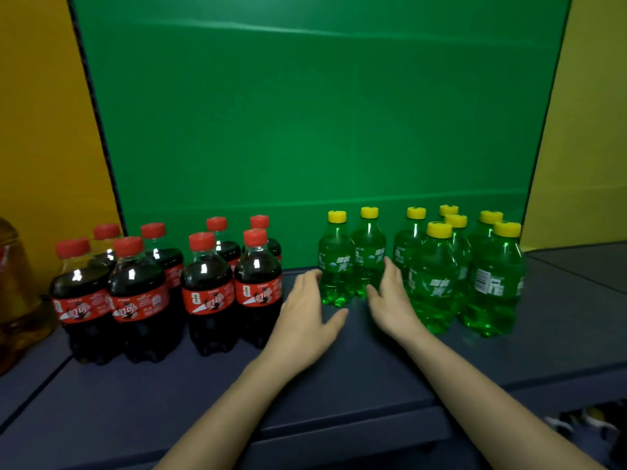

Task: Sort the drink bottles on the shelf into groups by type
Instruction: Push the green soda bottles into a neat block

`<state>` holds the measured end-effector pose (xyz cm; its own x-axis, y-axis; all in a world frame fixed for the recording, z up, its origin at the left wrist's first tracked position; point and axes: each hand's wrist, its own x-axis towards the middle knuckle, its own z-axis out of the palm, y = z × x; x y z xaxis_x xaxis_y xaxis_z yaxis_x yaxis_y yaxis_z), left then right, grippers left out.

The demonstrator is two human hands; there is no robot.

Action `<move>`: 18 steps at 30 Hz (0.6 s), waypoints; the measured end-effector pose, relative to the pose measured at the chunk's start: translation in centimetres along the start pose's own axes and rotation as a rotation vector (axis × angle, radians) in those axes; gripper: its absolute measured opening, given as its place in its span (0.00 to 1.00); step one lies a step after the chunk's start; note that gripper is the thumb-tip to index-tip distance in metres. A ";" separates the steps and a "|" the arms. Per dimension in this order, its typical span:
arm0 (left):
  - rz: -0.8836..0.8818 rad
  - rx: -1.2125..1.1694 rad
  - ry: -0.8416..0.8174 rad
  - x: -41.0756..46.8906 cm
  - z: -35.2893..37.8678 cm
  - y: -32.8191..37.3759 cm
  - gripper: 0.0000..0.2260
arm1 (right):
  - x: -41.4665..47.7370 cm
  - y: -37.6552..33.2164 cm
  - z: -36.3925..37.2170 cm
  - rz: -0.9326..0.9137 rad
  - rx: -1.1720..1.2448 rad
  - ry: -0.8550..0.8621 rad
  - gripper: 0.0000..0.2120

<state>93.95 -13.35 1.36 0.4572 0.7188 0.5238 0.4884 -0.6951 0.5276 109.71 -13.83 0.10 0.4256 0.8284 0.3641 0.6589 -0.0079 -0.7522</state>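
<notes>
Dim, soft focus, wide-angle edge warp

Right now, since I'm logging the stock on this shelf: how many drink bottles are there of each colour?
dark cola bottles with red caps: 8
green soda bottles with yellow caps: 8
Total: 16

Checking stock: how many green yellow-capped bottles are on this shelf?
8 green bottles: two between left hand and right hand, six clustered farther right; others may hide behind.
</notes>
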 end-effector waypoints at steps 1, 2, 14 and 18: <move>-0.043 0.000 -0.009 1.1 0.7 0.2 0.29 | 0.5 0.1 0.1 0.012 0.004 0.016 0.30; -0.085 -0.006 -0.009 2.2 1.4 0.3 0.31 | 0.9 0.2 0.2 0.026 0.014 0.034 0.30; -0.369 -0.146 0.168 6.3 5.8 -1.7 0.29 | 3.1 0.8 0.6 0.124 0.250 0.002 0.34; -0.354 -0.125 0.177 6.3 5.9 -1.7 0.30 | 2.6 0.5 0.4 0.114 0.201 0.013 0.32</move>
<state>100.35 -7.59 -0.20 0.1370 0.9076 0.3969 0.4935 -0.4100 0.7671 110.88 -11.42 0.51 0.4991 0.8212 0.2768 0.4695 0.0122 -0.8828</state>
